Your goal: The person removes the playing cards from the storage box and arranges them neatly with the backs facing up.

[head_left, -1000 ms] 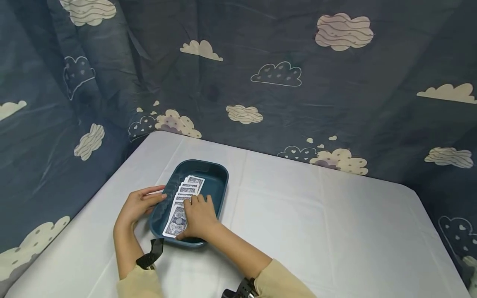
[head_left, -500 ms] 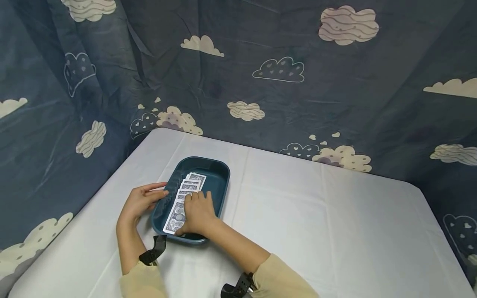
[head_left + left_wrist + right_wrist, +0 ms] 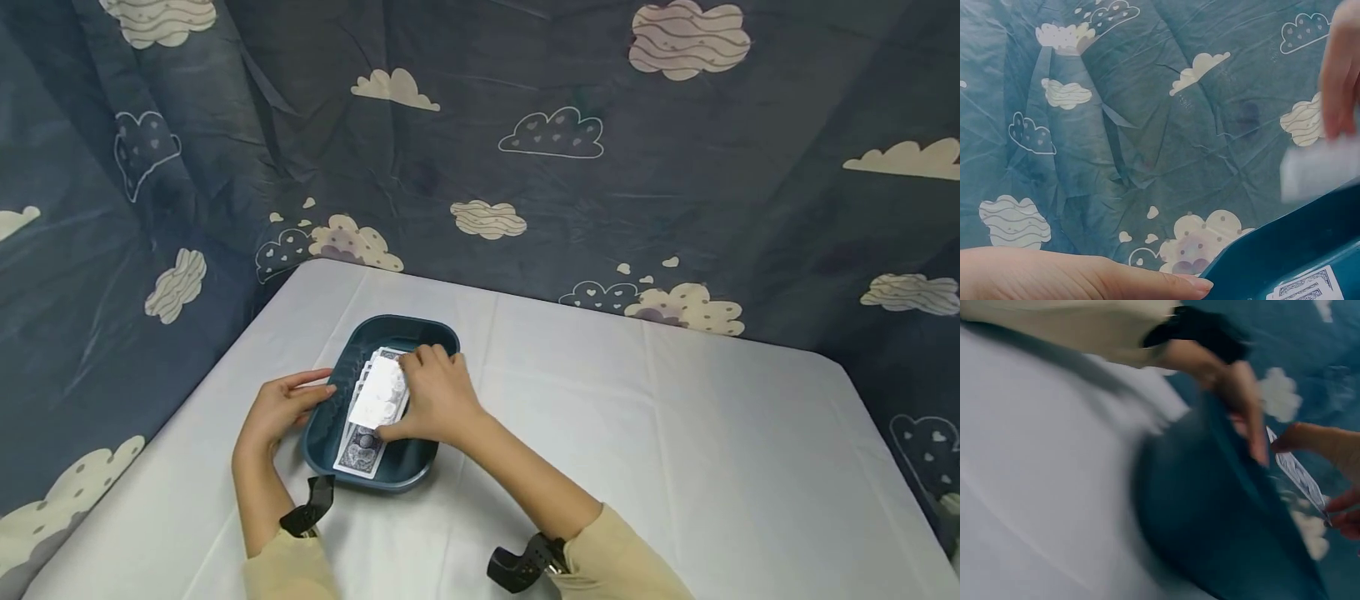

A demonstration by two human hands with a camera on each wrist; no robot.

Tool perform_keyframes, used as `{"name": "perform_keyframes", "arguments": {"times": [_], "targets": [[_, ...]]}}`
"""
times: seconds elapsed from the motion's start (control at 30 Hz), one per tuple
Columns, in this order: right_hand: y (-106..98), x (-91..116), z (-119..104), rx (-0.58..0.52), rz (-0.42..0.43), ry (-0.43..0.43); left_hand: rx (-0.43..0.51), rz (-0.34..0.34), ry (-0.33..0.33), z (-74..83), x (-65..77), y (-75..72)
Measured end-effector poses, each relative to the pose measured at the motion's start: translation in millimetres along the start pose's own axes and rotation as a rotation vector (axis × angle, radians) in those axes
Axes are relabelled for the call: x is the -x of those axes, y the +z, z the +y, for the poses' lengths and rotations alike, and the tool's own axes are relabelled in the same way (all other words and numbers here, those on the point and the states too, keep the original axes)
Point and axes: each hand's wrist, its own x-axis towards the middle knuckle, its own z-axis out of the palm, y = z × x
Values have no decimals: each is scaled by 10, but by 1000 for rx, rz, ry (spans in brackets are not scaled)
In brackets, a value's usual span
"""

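Observation:
A dark blue-green tray (image 3: 408, 452) stands on the white-covered table, with a row of overlapping playing cards (image 3: 360, 454), patterned backs up, along its inside. My right hand (image 3: 438, 396) pinches a playing card (image 3: 380, 393) by its edge, raised over the row and bright with glare. The right wrist view shows that card (image 3: 1297, 472) edge-on between thumb and fingers; whether more than one is held cannot be told. My left hand (image 3: 277, 412) holds the tray's left rim, its thumb (image 3: 1172, 285) on the edge and some fingers hidden behind the tray.
White cloth (image 3: 600, 467) covers the table around the tray. A dark blue curtain (image 3: 480, 150) printed with clouds hangs behind and at the left. Black wrist straps (image 3: 307, 507) sit near both beige sleeves.
My right hand, earlier low over the near cards, has risen away and to the right with a playing card lifted off the row. My left hand keeps its place on the tray.

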Motion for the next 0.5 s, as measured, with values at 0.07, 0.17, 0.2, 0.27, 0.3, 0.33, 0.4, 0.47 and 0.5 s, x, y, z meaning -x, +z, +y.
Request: {"name": "perform_keyframes", "arguments": {"times": [0.07, 0.17, 0.2, 0.27, 0.3, 0.33, 0.4, 0.47, 0.5], "targets": [[-120, 77, 243, -65, 41, 50, -3, 3, -7, 3, -7, 21], [-231, 226, 697, -159, 88, 133, -4, 4, -21, 7, 0, 46], [-236, 276, 848, -181, 86, 155, -4, 3, -23, 7, 3, 48], [-208, 373, 1112, -198, 40, 177, -8, 1, -29, 8, 11, 46], [-174, 413, 1214, -193, 1, 175, -16, 2, -31, 9, 14, 40], [-126, 445, 1295, -187, -45, 172, -17, 2, -34, 7, 14, 34], [-9, 485, 1406, -162, -128, 153, -24, 6, -37, 6, 13, 27], [107, 511, 1460, -137, -180, 137, -22, 4, -41, 10, 11, 35], [158, 518, 1475, -125, -192, 132, -18, 1, -45, 12, 10, 46]]}}
